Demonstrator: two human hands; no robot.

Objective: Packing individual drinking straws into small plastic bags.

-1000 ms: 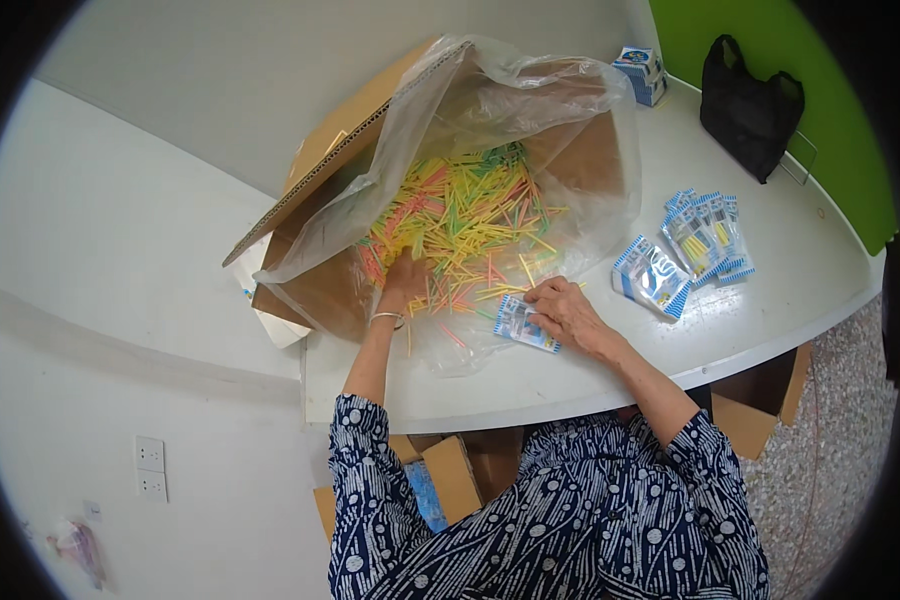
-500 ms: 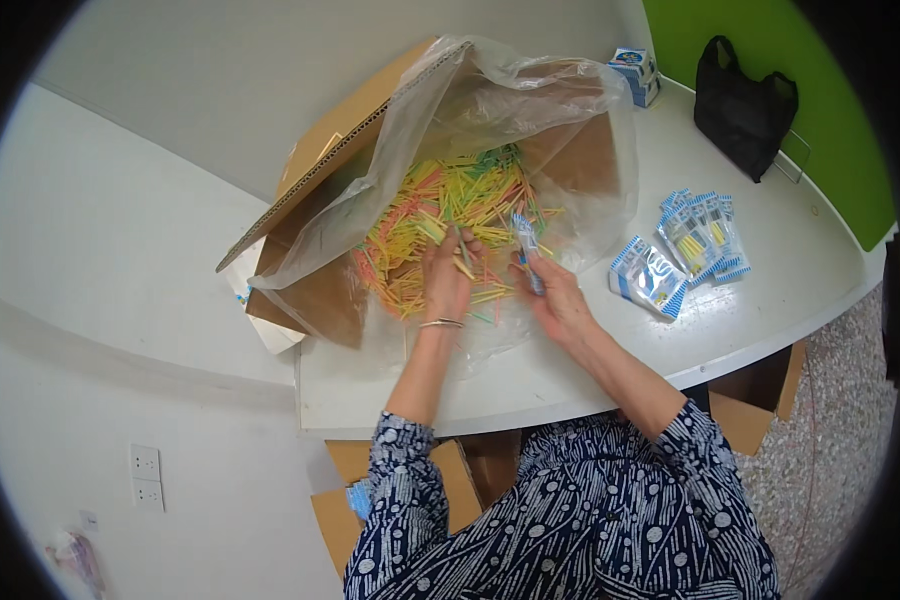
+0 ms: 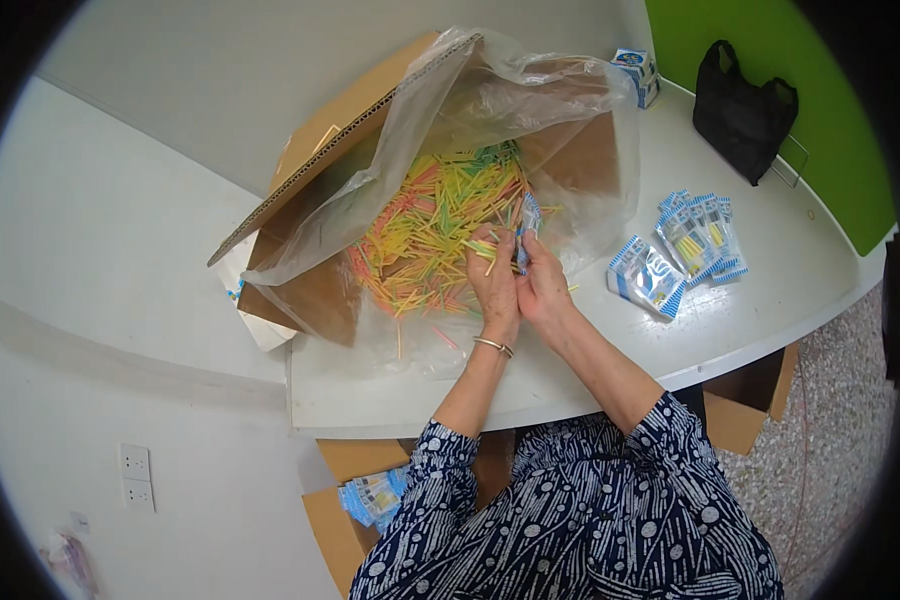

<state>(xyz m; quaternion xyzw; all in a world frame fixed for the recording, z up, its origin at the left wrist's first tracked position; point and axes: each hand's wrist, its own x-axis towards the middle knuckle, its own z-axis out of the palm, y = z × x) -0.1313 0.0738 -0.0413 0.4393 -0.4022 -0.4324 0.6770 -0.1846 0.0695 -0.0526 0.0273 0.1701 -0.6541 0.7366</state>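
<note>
My left hand (image 3: pixel 493 285) is closed around a few thin pale-yellow sticks (image 3: pixel 482 247), their ends poking out past the fingers. Against it, my right hand (image 3: pixel 543 287) grips a narrow blue-and-silver packet (image 3: pixel 530 212), held upright and seen edge-on. The two hands touch at the thumbs and wrists' side; the packet's mouth is too small to make out. Beyond them lies a heap of loose thin sticks (image 3: pixel 420 225) in yellow, pink and green, inside a clear plastic bag (image 3: pixel 400 130) that lines a tipped cardboard box (image 3: pixel 305 290).
Several blue-and-silver packets (image 3: pixel 648 275) lie on the white table (image 3: pixel 760 270) to the right. Farther back stand small blue-and-white boxes (image 3: pixel 637 75) and a black bag (image 3: pixel 745 110). Below the table edge, an open carton holds more packets (image 3: pixel 375 497); another carton (image 3: pixel 745 415) is at right.
My left hand has moved right from over the heap, carrying sticks, and now meets my right hand. The right hand with the packet has shifted only slightly.
</note>
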